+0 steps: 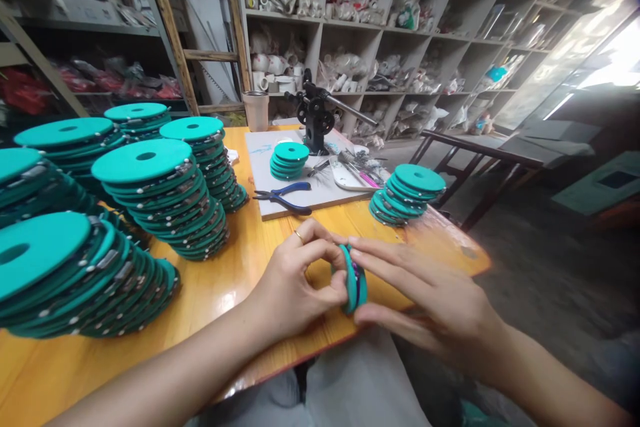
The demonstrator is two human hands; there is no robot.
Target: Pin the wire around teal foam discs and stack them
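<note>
Hands meet just past the near edge of the wooden table (225, 293), both closed on one teal foam spool (355, 280). The left hand (293, 283) is curled, thumb and bent fingers pinching the spool's left face, a ring on one finger. The right hand (425, 293) is flatter, its long fingers laid over the top of the spool and its thumb pressed in from below, so the spool sits clamped between the two hands. The spool stands on edge, its rim turned toward the camera and its flat faces looking left and right; something dark, with a hint of purple, shows in the groove of the rim, too small to make out. Further back, a pale work board (300, 193) lies toward the far edge of the table, carrying blue-handled pliers (283, 197), a short stack of teal spools (289, 159) and a black hand-crank winder (316, 113). Another leaning stack (407, 193) sits by the table's right edge, and tall piles of wound spools (160, 200) crowd the left side.
</note>
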